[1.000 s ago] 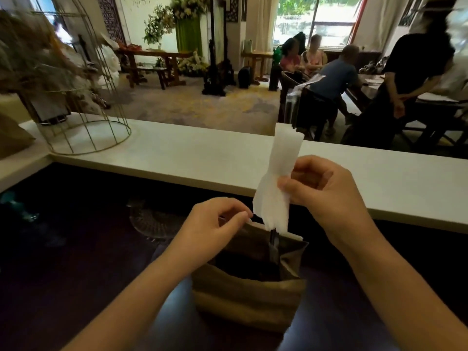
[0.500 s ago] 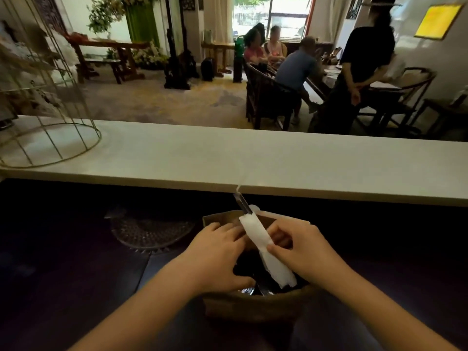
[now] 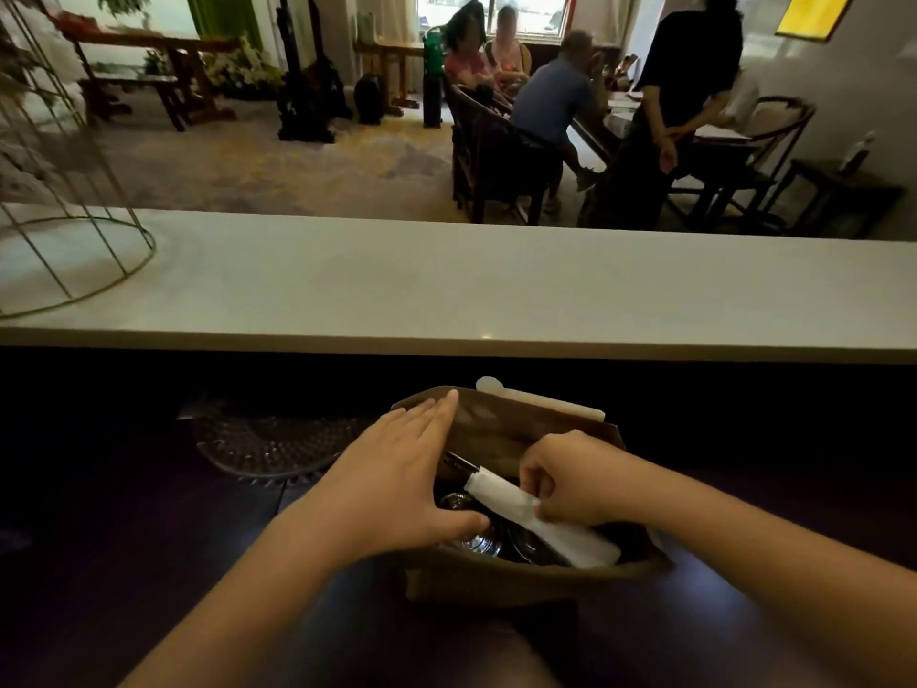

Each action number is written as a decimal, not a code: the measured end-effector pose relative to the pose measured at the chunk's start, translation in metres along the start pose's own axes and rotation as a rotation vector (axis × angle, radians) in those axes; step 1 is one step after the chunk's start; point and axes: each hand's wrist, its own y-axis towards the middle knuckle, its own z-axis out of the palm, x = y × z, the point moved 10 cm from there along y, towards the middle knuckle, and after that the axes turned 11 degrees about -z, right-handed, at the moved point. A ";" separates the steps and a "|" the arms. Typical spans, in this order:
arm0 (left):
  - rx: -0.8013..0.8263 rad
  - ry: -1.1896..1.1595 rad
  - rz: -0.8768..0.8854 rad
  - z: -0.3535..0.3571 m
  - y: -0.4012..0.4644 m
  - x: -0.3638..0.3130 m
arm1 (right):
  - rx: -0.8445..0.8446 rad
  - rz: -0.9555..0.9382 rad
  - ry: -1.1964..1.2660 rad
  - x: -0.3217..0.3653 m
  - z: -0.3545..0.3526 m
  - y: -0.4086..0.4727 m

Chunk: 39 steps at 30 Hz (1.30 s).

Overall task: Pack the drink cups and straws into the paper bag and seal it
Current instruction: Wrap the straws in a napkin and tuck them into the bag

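Observation:
A brown paper bag (image 3: 526,583) stands open on the dark counter in front of me. Inside it I see clear cup lids (image 3: 464,506) and a dark straw with a white paper wrap (image 3: 551,526) lying slanted across the opening. My right hand (image 3: 570,481) pinches the white wrap near its middle, inside the bag's mouth. My left hand (image 3: 397,481) lies flat with fingers spread over the bag's left rim, thumb reaching over the lids. A white flap shows at the bag's far edge.
A raised white bar top (image 3: 471,285) runs across behind the bag. A wire cage (image 3: 64,201) stands on its left end. A round woven mat (image 3: 268,446) lies left of the bag. Several people sit and stand at tables beyond the bar.
The wrapped straw went from held upright above the bag to lying low inside it. My left hand opened and spread flat over the bag's left rim.

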 end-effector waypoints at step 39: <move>0.022 0.087 0.070 0.007 -0.010 -0.008 | 0.132 0.275 0.559 -0.047 0.056 0.027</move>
